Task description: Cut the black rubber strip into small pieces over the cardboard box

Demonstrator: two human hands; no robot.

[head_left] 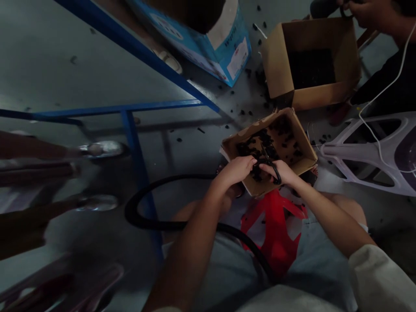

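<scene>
Above a cardboard box (305, 151) with many small black pieces (264, 138) inside, my right hand (282, 171) is closed on black-handled scissors (277, 173). The scissors' blades point into the box, dim against its dark contents. Close by on the left, my left hand (240, 168) is pinched at the box's near side. A long black strip (143, 222) loops from my lap, under my left forearm and back toward that hand. Its end at the fingertips is dark and hard to make out.
A larger cardboard box (276, 65) stands beyond, beside another person's hand (373, 15). A blue printed carton (234, 60) is at the top. Blue frame bars (130, 134) run along the left. A pale plastic stool (367, 149) is right; a red stool (276, 234) lies between my legs.
</scene>
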